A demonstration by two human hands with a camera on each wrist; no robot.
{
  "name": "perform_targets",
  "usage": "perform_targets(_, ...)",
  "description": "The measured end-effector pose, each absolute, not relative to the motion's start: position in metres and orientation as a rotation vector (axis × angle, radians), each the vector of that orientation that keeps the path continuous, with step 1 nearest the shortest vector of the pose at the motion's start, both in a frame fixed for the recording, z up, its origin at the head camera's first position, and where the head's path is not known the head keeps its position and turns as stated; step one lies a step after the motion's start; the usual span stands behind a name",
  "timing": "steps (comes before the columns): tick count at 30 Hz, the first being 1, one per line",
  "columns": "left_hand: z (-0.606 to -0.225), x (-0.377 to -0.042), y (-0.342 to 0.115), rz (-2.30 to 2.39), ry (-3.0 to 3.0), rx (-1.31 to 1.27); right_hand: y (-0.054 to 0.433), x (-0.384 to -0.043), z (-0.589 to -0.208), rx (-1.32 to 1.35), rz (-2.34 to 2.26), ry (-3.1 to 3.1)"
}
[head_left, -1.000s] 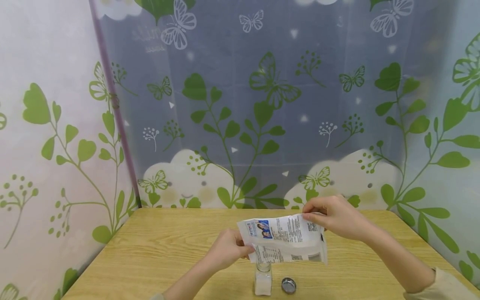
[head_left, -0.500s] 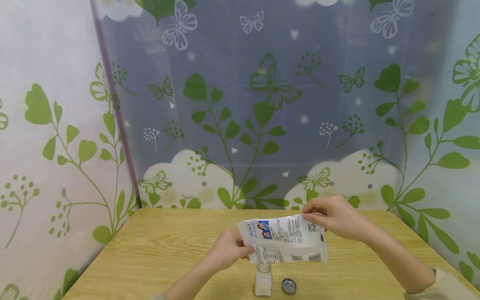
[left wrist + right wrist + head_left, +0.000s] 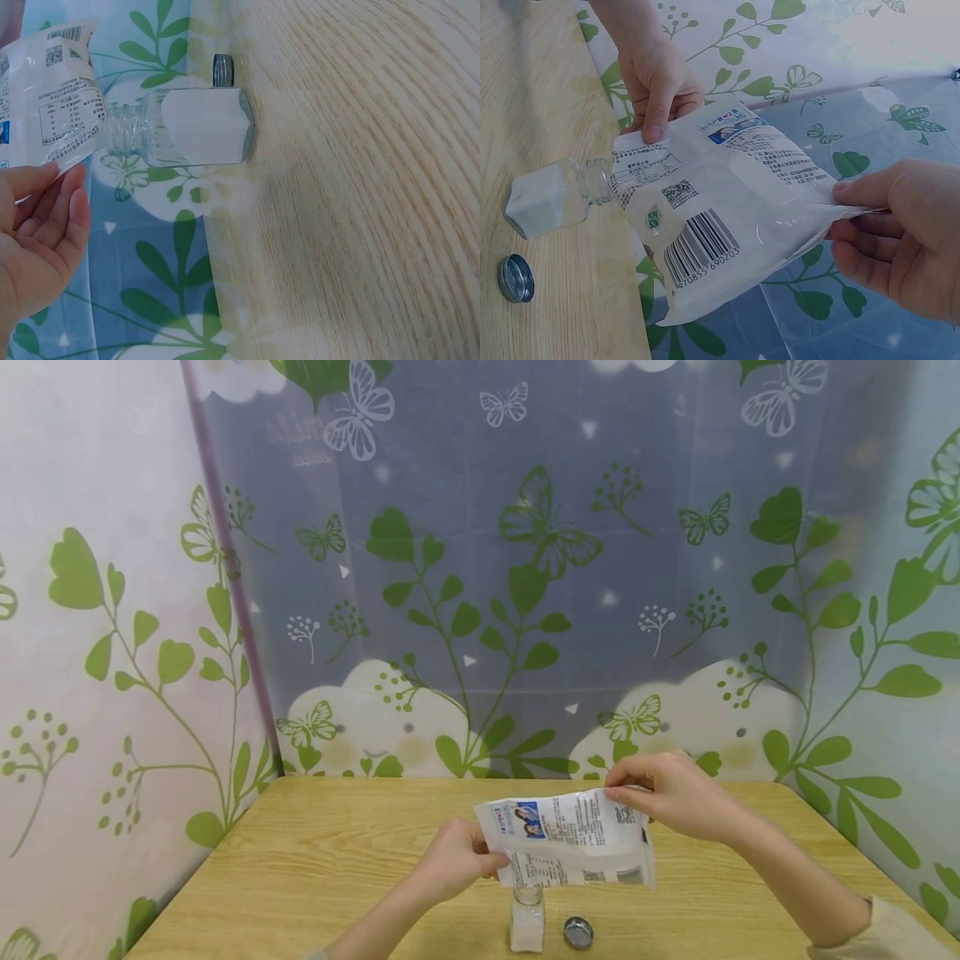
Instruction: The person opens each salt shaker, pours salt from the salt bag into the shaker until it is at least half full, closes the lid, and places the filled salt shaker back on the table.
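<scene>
A white printed plastic pouch [image 3: 570, 839] hangs over the table, held between both hands. My left hand [image 3: 456, 862] pinches its left end between thumb and fingers. At the upper right corner, my right hand [image 3: 675, 797] pinches the pouch's edge. Below the pouch stands a clear glass jar [image 3: 527, 922], upright and uncapped, with white powder filling much of it in the left wrist view. The pouch's lower left corner is at the jar's mouth; whether they touch, I cannot tell. Beside the jar lies a silver screw lid [image 3: 578, 932]. Any powder flow is hidden.
The wood-grain table [image 3: 315, 852] carries the jar and lid near its front. Behind and at both sides hang curtains [image 3: 465, 610] printed with green leaves, butterflies and clouds.
</scene>
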State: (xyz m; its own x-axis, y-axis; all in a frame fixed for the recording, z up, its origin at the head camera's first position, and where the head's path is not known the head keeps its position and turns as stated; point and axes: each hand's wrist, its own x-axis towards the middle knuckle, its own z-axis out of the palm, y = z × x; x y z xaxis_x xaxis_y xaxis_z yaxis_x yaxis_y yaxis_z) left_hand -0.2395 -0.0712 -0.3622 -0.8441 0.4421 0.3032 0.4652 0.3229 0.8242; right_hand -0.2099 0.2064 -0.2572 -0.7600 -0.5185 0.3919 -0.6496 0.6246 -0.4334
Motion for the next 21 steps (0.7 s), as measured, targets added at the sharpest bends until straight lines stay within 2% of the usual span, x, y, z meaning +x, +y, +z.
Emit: perform_targets(21,-0.3617,-0.2392,-0.0712,-1.605,-2.550,-0.847,0.2074,-0.2103,-0.2580,0.969,0.823,-2.604)
